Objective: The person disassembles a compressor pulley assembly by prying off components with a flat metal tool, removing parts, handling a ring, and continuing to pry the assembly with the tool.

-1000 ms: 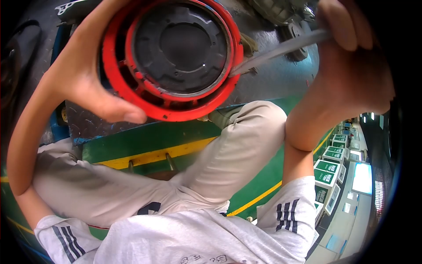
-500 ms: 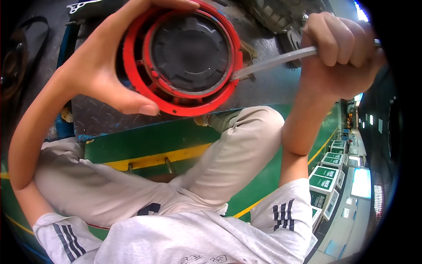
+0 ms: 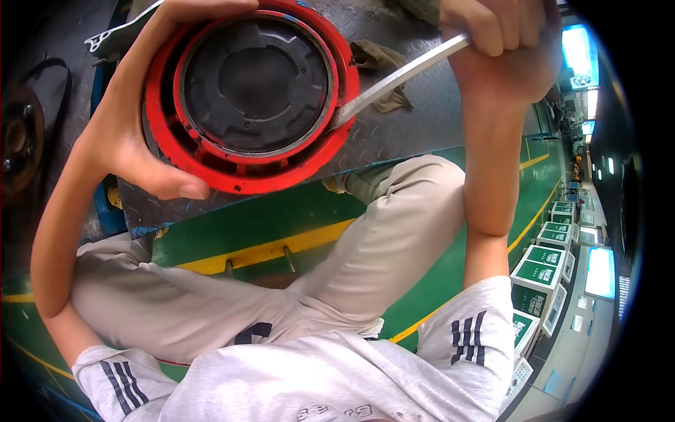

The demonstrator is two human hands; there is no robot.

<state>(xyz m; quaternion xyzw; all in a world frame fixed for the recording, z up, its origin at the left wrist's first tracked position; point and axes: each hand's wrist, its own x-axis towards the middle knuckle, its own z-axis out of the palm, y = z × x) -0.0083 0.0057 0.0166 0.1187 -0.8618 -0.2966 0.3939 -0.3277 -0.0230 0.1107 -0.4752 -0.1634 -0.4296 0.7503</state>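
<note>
A round red housing (image 3: 166, 144) with a black disc (image 3: 256, 84) set in its middle is near the top, over the metal bench. My left hand (image 3: 133, 133) is wrapped round its left side, the thumb along the lower left rim and the fingers over the top. A flat metal bar (image 3: 401, 76) is closed in the fist of my right hand (image 3: 503, 42), at the upper right. The bar slants down to the left, and its bent tip touches the right edge of the disc, at the gap inside the red rim.
The dark metal bench (image 3: 429, 119) has a brown cloth (image 3: 380, 58) behind the bar. At the far left lies a round rusty part (image 3: 21, 137) beside a black belt (image 3: 65, 88). My knees are below the bench edge. Green-and-white boxes (image 3: 538, 271) line the right side.
The red housing and my left hand first shifted right, then back left in view. My right hand and the bar have moved left and up, and the bar's tip stays at the disc's edge.
</note>
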